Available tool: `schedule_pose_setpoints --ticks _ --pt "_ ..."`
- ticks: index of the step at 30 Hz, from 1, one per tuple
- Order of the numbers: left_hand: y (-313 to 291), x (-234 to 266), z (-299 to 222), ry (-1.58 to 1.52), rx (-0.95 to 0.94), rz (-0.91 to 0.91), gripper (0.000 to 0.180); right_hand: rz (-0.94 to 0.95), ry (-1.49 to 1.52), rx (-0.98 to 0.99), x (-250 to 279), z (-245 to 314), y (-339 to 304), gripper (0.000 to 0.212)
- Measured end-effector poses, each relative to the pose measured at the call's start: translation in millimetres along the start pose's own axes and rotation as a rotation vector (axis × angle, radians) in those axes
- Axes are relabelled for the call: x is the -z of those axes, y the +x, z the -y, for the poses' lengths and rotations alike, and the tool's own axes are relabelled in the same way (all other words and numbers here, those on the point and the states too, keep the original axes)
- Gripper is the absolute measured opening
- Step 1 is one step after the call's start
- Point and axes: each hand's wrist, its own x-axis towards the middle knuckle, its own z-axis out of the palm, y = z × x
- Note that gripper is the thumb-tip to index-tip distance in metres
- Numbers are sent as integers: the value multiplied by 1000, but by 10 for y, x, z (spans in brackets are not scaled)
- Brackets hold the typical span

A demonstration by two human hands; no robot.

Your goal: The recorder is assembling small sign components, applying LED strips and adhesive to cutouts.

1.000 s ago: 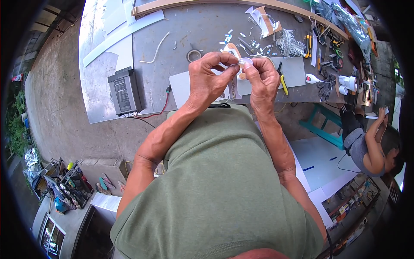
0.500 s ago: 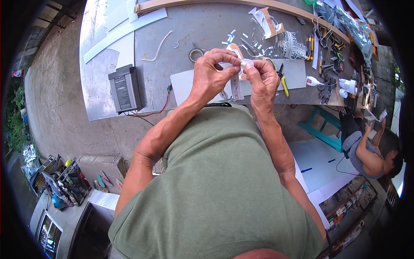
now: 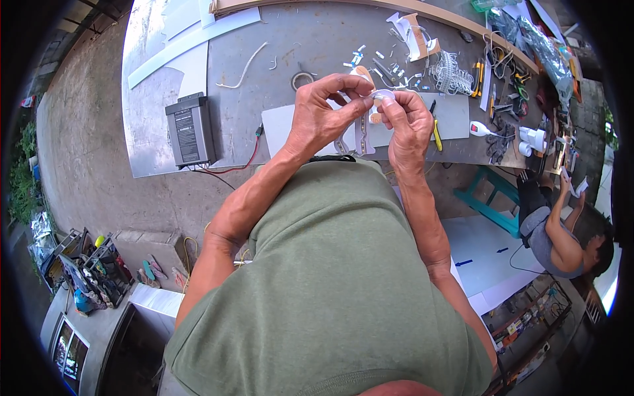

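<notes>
Grey sheet metal tops the long workbench (image 3: 290, 36), strewn with offcuts and tools, and beyond its far right end a co-worker (image 3: 553, 241) sits by a teal stool (image 3: 489, 215). Taking twelve o'clock as straight across the bench, I see a small white curved piece (image 3: 384, 94) held up over the near edge. At its nine o'clock side the left hand (image 3: 318, 111) brings thumb and forefinger together on it; whether they also pinch something tinier, I cannot tell. The right hand (image 3: 412, 122), at four, grips it between thumb and bent forefinger. From that piece, a tape roll (image 3: 295, 82) lies toward nine, a black power supply (image 3: 189, 132) farther off between eight and nine, a tan-and-white cut-out (image 3: 414, 39) at one, a tangle of white wire (image 3: 452, 72) at two, and yellow-handled pliers (image 3: 437, 136) at four. To my judgement, the step in hand is close fingertip work, and the next move calls for a steady right grip with light, exact left fingers.
</notes>
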Motion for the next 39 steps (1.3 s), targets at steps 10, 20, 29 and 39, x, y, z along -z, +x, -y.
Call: schedule_pose_setpoints --ticks 10,20,29,39 --pt "-30 -39 28 46 -101 -41 17 -6 -14 12 -19 -8 -12 15" --pt "-55 -33 35 1 -29 -46 14 -6 -11 13 -43 -11 -36 14" --pt "-54 -25 63 4 -76 -46 14 -5 -10 14 -53 -17 -39 13" --pt "-54 -36 47 -9 -46 -61 15 -5 -30 14 -67 -11 -19 14"
